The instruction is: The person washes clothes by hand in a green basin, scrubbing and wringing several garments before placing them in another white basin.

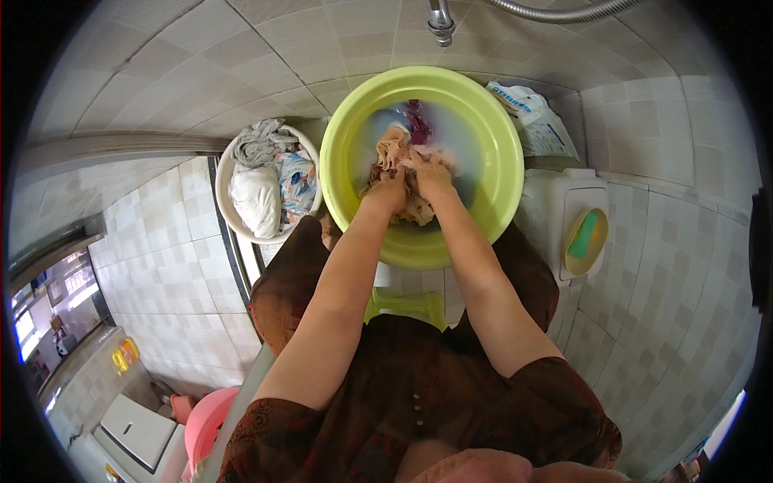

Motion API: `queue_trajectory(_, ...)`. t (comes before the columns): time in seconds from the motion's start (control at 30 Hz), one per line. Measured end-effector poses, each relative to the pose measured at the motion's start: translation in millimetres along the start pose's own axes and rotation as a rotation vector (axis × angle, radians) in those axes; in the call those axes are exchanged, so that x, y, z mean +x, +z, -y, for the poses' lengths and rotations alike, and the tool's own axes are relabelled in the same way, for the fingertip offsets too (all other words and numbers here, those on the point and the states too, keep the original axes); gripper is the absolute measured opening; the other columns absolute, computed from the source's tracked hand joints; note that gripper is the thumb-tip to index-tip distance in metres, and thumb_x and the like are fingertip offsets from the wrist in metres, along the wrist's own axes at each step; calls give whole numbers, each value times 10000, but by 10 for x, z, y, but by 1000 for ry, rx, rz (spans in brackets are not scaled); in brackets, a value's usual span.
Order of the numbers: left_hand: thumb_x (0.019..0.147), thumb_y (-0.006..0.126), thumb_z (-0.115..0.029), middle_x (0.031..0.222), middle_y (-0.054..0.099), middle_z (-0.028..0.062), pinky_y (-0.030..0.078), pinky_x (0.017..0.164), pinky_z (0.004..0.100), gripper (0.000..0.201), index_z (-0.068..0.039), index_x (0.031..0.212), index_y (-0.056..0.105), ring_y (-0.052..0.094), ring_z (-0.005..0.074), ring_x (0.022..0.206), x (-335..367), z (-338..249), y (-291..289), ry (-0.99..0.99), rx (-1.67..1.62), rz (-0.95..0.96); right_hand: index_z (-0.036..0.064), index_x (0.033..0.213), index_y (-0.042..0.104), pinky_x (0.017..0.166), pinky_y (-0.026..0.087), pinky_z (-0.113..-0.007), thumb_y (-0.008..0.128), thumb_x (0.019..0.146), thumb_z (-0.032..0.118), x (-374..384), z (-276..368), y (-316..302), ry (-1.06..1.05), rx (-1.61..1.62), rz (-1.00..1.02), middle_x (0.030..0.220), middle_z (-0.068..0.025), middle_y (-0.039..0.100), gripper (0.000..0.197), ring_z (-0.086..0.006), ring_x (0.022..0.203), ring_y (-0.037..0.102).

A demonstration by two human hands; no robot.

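Note:
A large yellow-green basin (506, 165) holds cloudy water and wet laundry in front of me. Both forearms reach down into it. My left hand (388, 191) is closed on a peach and brown patterned garment (392, 150), bunched in the middle of the basin. Close beside it, my right hand (433, 175) grips the same bunched fabric, its thumb turned toward the left hand. Part of the fingers is hidden in the folds. Just beyond the hands, a dark red cloth (419, 125) lies in the water.
Left of the basin stands a pale tub (225, 197) with white, grey and patterned clothes. A white printed bag (535, 121) leans at the right, above a white container with a yellow-green dish (596, 245). A metal tap (440, 24) hangs beyond. A green stool (411, 306) is beneath me.

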State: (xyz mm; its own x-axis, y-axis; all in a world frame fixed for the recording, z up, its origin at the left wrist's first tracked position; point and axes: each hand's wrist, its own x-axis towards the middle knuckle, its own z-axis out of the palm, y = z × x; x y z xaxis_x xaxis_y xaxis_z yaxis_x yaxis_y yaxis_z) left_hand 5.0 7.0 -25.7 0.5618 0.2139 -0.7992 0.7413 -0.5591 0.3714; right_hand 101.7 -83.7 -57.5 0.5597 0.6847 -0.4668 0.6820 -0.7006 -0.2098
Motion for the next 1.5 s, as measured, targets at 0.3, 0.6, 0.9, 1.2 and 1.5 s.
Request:
queue_trajectory(0.3,816,534,-197,1321,431,213,384,983,454,551,-113,1336,373,427,396,1204,560,203,147,170,12,-164,30,1083,612,910,438,-425,470,847,216,469,-209,252,52,-7,259,1172,-186,573,333,-337,1080,547)
queue_trajectory(0.6,793,625,-292,949,657,171,484,842,401,356,-79,1078,621,621,305,950,191,-31,-266,154,-151,-564,30,946,667,767,497,-393,697,714,316,237,-460,-392,1,524,6,930,-168,665,370,-309,874,636)
queue_trajectory(0.9,947,419,-419,970,593,48,493,710,328,363,-105,1094,525,585,189,870,326,621,-34,250,-2158,175,13,773,555,631,467,-372,633,755,230,-1029,1070,-1184,-258,784,-256,834,-134,557,232,-313,700,591)
queue_trajectory(1.2,958,379,-258,1043,613,95,530,750,346,294,-65,1112,539,622,204,898,-35,9,7,175,-1961,65,40,717,580,666,469,-456,577,756,298,-129,230,-665,35,219,-406,723,-181,594,261,-391,706,576)
queue_trajectory(1.5,901,531,-269,969,574,59,477,727,334,417,-98,1267,428,561,166,824,-65,19,-143,-167,-1962,-340,70,1278,413,872,443,-451,414,891,127,-72,472,-143,6,-130,17,1150,-307,493,391,-391,1060,526)
